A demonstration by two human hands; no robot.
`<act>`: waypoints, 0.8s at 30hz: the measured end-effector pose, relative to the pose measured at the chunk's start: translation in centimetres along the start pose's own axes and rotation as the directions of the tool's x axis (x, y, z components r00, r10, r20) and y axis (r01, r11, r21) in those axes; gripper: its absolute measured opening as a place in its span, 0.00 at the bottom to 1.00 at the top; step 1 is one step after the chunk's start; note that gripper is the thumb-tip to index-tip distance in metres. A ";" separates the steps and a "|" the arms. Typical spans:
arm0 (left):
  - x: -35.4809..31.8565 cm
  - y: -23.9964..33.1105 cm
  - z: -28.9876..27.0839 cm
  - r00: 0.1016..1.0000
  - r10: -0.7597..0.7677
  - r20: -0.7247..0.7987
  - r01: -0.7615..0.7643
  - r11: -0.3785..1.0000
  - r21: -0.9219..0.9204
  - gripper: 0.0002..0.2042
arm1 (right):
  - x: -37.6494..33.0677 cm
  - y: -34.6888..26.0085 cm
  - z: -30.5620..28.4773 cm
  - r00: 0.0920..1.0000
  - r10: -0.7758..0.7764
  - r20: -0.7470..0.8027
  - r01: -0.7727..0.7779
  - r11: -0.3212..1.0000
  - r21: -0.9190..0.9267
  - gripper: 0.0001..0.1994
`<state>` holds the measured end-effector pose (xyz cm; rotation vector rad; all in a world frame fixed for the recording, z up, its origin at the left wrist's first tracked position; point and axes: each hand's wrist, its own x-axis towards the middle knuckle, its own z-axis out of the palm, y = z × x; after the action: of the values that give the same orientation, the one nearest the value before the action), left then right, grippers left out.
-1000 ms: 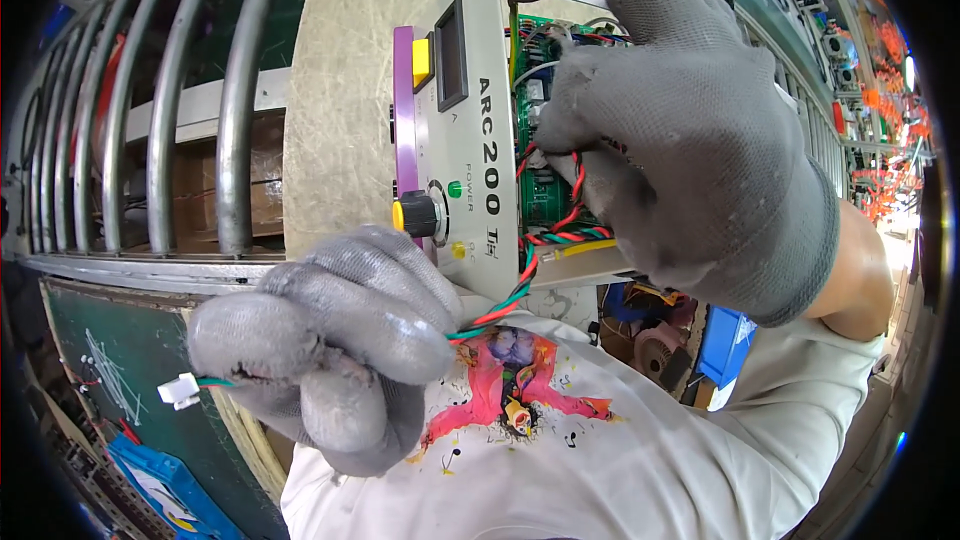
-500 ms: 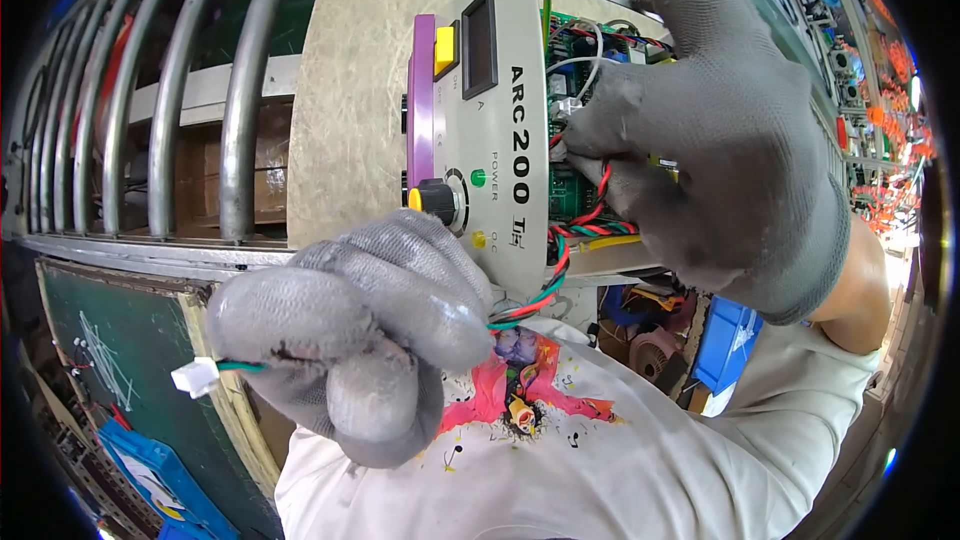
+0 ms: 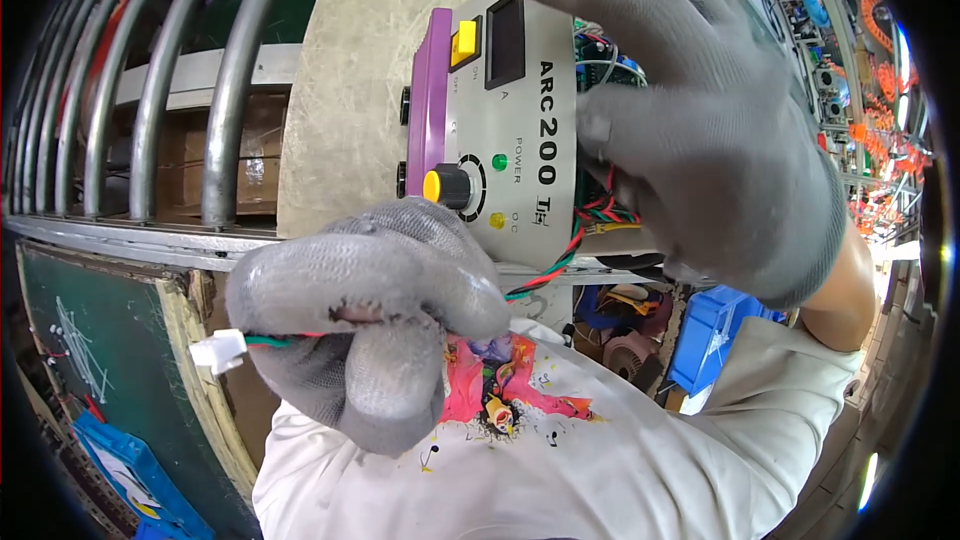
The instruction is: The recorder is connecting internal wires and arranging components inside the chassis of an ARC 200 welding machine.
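Observation:
My left hand (image 3: 370, 310), in a grey work glove, is closed round a twisted wire cable. The cable's white plug (image 3: 218, 351) sticks out on the left side of the fist, and its red, green and black wires (image 3: 560, 265) run from the other side towards the machine. A welding machine (image 3: 515, 160) with a grey front panel, purple edging, yellow switch and black knob stands beyond. Over its right side is my gloved right hand (image 3: 700, 130), slightly blurred, index finger stretched across the panel's far end and thumb by the panel's back edge. Its lower fingers are partly hidden.
The machine rests on a pale board (image 3: 335, 110). Metal rollers (image 3: 235, 100) lie to the left, with a green board (image 3: 110, 360) below them. A blue bin (image 3: 705, 335) and a pink fan-like object (image 3: 635, 355) sit low on the right, near my sleeve.
My right hand has come away from the inner wires, its index finger now reaching over the panel. The panel appears turned more towards view. My left hand keeps the cable, shifted slightly right.

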<state>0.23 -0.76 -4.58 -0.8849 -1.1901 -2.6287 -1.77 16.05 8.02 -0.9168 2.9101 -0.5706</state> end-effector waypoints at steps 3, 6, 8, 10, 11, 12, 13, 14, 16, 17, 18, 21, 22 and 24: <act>0.0 0.0 -0.1 0.999 -0.035 0.013 0.036 0.998 -0.054 0.16 | 0.9 -0.2 0.3 0.999 0.021 0.038 -0.022 0.999 0.033 0.12; -0.4 0.1 0.3 0.997 -0.047 -0.055 0.045 0.998 -0.049 0.15 | 0.7 -0.8 0.2 0.997 0.052 0.064 -0.056 0.996 0.067 0.11; -0.3 0.0 0.5 0.998 -0.050 -0.050 0.047 0.998 -0.048 0.15 | 1.5 -0.3 0.4 0.994 0.077 0.076 -0.084 0.992 0.092 0.11; -0.3 -0.2 0.8 0.998 -0.056 -0.042 0.054 0.998 -0.044 0.14 | 1.6 -0.1 0.3 0.991 0.103 0.085 -0.113 0.986 0.122 0.11; -0.5 -0.4 1.4 0.989 -0.086 -0.116 0.083 0.996 -0.037 0.15 | 1.6 0.0 0.1 0.990 0.115 0.087 -0.126 0.982 0.138 0.11; -0.6 -0.6 1.8 0.975 -0.116 -0.190 0.112 0.993 -0.032 0.15 | 1.5 -0.3 0.3 0.988 0.126 0.090 -0.139 0.978 0.156 0.11; -0.6 -0.9 1.9 0.976 -0.122 -0.182 0.118 0.993 -0.031 0.15 | 1.7 -0.3 0.7 0.986 0.137 0.092 -0.151 0.973 0.174 0.11; -0.4 -1.1 2.1 0.978 -0.097 -0.186 0.091 0.995 -0.043 0.15 | 1.1 0.3 0.1 0.985 0.140 0.097 -0.157 0.967 0.199 0.11; -0.4 -1.3 2.4 0.981 -0.085 -0.173 0.075 0.995 -0.061 0.15 | 0.3 1.9 -0.6 0.981 0.166 0.100 -0.186 0.953 0.241 0.11; -0.4 -1.4 2.4 0.979 -0.066 -0.193 0.057 0.997 -0.051 0.15 | 0.5 1.9 -0.4 0.979 0.179 0.101 -0.199 0.944 0.262 0.11; -0.4 -1.4 2.4 0.976 -0.045 -0.212 0.038 0.998 -0.041 0.15 | 1.4 0.8 0.5 0.976 0.190 0.101 -0.212 0.936 0.281 0.11; 0.1 -0.8 1.7 0.980 -0.093 -0.174 0.087 0.995 -0.043 0.15 | 0.0 1.8 -1.1 0.974 0.208 0.092 -0.227 0.918 0.325 0.10; 0.1 0.0 1.7 0.983 -0.085 -0.161 0.080 0.996 -0.041 0.15 | -0.5 1.6 -1.6 0.973 0.212 0.087 -0.229 0.914 0.336 0.10; 0.5 1.6 1.5 0.993 -0.052 -0.107 0.066 0.990 0.127 0.16 | -1.8 1.8 -2.7 0.975 0.206 0.082 -0.221 0.909 0.353 0.10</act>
<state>1.05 -0.75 -2.48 -0.6929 -1.3627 -2.5711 -1.69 19.29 9.80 -0.5472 2.6811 -1.0060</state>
